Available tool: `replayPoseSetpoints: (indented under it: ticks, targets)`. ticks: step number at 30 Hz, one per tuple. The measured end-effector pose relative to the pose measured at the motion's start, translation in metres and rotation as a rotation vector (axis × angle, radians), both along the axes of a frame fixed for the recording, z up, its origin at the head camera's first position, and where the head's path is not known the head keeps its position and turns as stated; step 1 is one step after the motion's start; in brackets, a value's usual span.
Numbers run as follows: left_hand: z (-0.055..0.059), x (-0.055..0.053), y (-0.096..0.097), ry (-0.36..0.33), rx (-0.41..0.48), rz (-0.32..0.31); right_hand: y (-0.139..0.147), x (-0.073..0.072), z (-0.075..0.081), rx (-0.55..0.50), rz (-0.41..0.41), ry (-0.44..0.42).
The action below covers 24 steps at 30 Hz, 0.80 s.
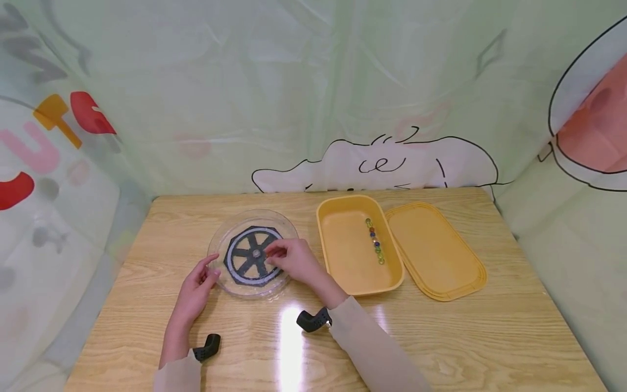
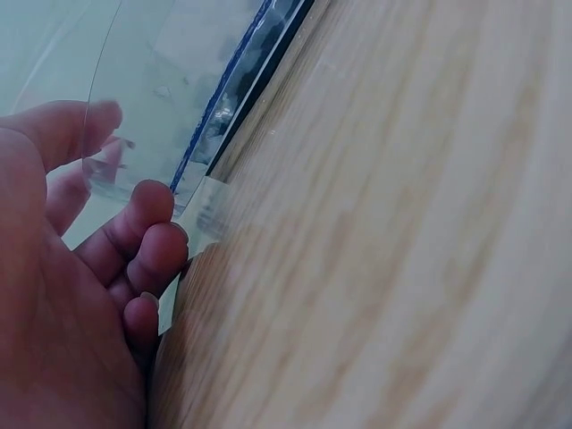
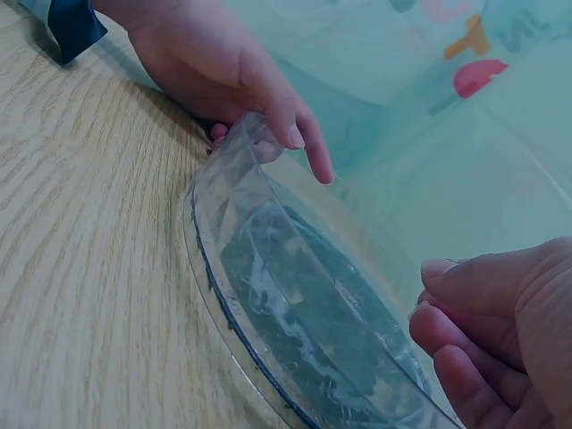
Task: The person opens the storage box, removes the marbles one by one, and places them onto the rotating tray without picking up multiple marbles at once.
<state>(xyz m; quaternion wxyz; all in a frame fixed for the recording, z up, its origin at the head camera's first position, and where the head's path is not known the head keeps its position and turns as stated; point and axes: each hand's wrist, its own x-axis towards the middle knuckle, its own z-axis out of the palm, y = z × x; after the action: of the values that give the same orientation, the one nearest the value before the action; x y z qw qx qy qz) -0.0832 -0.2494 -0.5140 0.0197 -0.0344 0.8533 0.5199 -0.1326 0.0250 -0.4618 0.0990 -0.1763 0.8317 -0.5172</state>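
A round clear plastic dish (image 1: pixel 274 216) sits on the table, with a dark wheel-shaped insert (image 1: pixel 255 253) inside it, spoked and ringed in white. My left hand (image 1: pixel 195 289) holds the dish's left rim; in the left wrist view its thumb and a finger reach over the clear wall, while the other fingers (image 2: pixel 159 255) curl outside. Over the right part of the wheel, my right hand (image 1: pixel 295 260) pinches with thumb and fingertips. A small orange-red thing (image 1: pixel 267 255) shows at those fingertips, mostly hidden by them.
Right of the dish stands a yellow plastic tray (image 1: pixel 343 261) holding a row of several coloured glass marbles (image 1: pixel 374 241). Its yellow lid (image 1: pixel 436 250) lies beside it. A printed curtain (image 1: pixel 220 109) hangs behind the wooden table (image 1: pixel 465 337).
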Motion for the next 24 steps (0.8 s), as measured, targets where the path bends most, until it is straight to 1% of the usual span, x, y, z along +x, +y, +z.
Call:
replayPoseSetpoints:
  ticks: [8,18,21,24]
  targets:
    - [0.002,0.000,0.000,-0.028,0.007,0.007,-0.002,0.000,0.000,0.016,0.011,0.009]
    - [0.002,-0.001,0.001,-0.011,-0.006,0.001,0.001,-0.001,0.002,0.021,0.012,-0.003]
    - [0.003,0.000,0.002,-0.012,-0.005,0.002,0.005,-0.002,0.006,0.011,0.003,-0.004]
    - [0.003,0.000,0.001,-0.023,-0.010,0.001,0.012,-0.005,0.013,0.012,-0.017,-0.008]
